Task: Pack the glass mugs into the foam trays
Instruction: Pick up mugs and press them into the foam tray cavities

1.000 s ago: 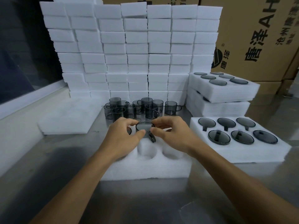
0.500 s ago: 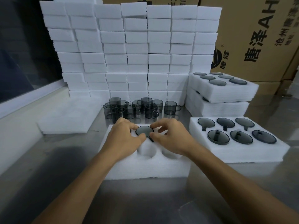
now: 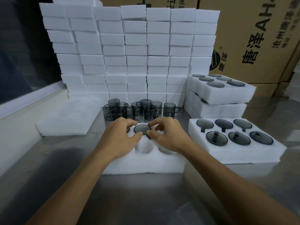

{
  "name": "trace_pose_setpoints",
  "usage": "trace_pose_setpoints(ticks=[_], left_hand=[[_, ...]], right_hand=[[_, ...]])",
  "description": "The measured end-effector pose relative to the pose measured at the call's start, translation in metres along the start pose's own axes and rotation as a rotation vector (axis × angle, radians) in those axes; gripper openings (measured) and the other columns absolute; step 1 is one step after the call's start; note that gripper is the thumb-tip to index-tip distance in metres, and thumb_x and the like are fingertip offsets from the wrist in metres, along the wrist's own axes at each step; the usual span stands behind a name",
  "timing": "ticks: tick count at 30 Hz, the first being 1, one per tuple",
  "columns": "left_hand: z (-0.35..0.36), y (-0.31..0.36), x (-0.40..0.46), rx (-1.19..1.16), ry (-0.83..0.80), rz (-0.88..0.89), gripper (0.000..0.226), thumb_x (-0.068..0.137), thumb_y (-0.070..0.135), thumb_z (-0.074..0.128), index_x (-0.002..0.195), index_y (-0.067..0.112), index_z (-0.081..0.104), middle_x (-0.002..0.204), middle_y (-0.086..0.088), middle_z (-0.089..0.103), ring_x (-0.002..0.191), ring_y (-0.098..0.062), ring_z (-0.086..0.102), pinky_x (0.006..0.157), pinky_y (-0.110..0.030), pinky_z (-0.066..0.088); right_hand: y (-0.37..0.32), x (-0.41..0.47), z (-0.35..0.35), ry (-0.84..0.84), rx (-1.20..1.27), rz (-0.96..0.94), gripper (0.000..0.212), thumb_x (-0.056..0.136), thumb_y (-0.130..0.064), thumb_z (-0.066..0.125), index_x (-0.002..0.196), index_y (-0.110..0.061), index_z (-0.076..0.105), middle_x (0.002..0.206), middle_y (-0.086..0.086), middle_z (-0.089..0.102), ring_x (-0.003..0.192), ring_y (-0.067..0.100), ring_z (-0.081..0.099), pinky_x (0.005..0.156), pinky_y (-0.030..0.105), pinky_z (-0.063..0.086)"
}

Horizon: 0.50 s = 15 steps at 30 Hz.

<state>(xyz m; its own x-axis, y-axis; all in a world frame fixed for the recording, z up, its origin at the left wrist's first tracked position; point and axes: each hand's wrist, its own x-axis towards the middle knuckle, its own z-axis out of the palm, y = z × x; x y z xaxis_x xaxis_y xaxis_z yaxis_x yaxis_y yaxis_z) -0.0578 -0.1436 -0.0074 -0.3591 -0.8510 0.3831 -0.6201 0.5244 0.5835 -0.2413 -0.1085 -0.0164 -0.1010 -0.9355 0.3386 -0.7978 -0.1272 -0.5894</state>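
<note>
Mug in hand: a smoky glass mug [image 3: 142,128] is sitting upside down, base up, in the middle far pocket of the foam tray [image 3: 142,164]; its handle is poking toward the person, probably into the pocket's slot.
Left hand: the left hand [image 3: 120,137] is resting on the tray, thumb and fingers curling round the mug's left rim, seemingly pressing it flush.
Right hand: the right hand [image 3: 167,135] is pinching the mug's right edge near the handle, fingers bent, likely turning the handle into line.
Tray state: at least two near pockets are lying open; a dark edge is peeking out under the left hand, possibly another seated mug, though I cannot tell.
Loose stock: the waiting mugs [image 3: 139,109] are standing upright in a cluster just behind the tray, close enough for either hand.
Finished work: the filled tray [image 3: 233,151] is lying to the right with six mugs base up; the stacked trays [image 3: 219,98] are sitting behind it, out of the working zone.
Spare foam: the foam wall [image 3: 129,54] is standing at the back, and a flat foam sheet [image 3: 65,119] is lying on the desk [image 3: 146,200] at left.
Background: cardboard cartons [image 3: 251,38] are standing behind.
</note>
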Motion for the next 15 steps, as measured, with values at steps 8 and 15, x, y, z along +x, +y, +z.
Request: trace_pose_setpoints(ticks=[8,15], left_hand=[[-0.008,-0.023,0.004,0.2,-0.022,-0.05,0.039,0.083,0.052,0.067,0.113,0.027,0.068,0.116,0.008,0.053,0.114,-0.016,0.053,0.101,-0.038,0.04],[-0.009,-0.025,0.006,0.24,-0.059,-0.096,0.038,0.077,0.064,0.062,0.071,0.027,0.063,0.089,0.012,0.042,0.104,-0.015,0.043,0.091,-0.041,0.047]], right_hand=[[0.005,0.02,0.001,-0.011,0.03,0.016,0.02,0.085,-0.038,0.074,0.103,-0.028,0.073,0.09,-0.012,0.07,0.087,0.001,0.065,0.079,0.02,0.051],[0.022,0.053,-0.012,0.227,0.02,0.044,0.008,0.087,-0.021,0.068,0.092,-0.018,0.073,0.08,-0.013,0.069,0.076,0.0,0.065,0.078,0.022,0.052]])
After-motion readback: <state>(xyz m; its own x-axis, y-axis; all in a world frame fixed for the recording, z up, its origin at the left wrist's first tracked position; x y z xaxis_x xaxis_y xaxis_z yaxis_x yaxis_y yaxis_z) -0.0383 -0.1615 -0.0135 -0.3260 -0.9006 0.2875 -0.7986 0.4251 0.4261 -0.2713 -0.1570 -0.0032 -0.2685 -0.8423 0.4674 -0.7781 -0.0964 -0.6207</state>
